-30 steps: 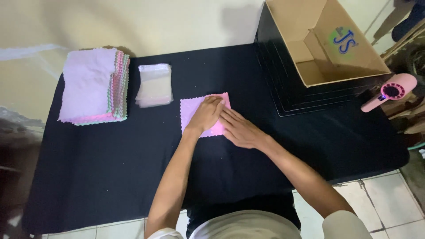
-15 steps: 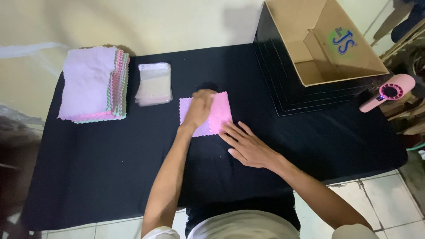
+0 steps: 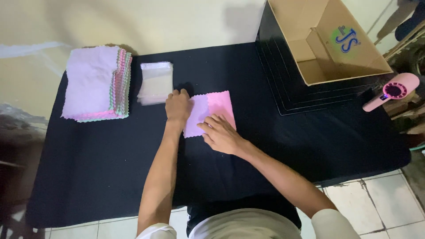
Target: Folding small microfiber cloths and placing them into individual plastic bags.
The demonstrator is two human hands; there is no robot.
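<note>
While both hands lie flat on the small pink cloth (image 3: 208,114) at the middle of the black counter (image 3: 88,177), the main risk I see is the soft fabric sliding or bunching under an uneven push, which would skew its fold. At the far left, the stack of cloths (image 3: 95,84) sits close to the counter's left edge, and a sweeping elbow could nudge its scalloped layers over. Just right of it, the pile of clear bags (image 3: 155,82) lies very near the left hand (image 3: 178,106), whose fingers are loosely curled and press the cloth's left edge, pinching nothing I can make out; slippery film like that could scatter at a brush. The right hand (image 3: 221,132) rests spread, palm down, on the cloth's near edge. Open room lies near and left across bare black surface. To the far right, the open cardboard box (image 3: 327,44) and the pink handheld fan (image 3: 392,92) crowd that side.
</note>
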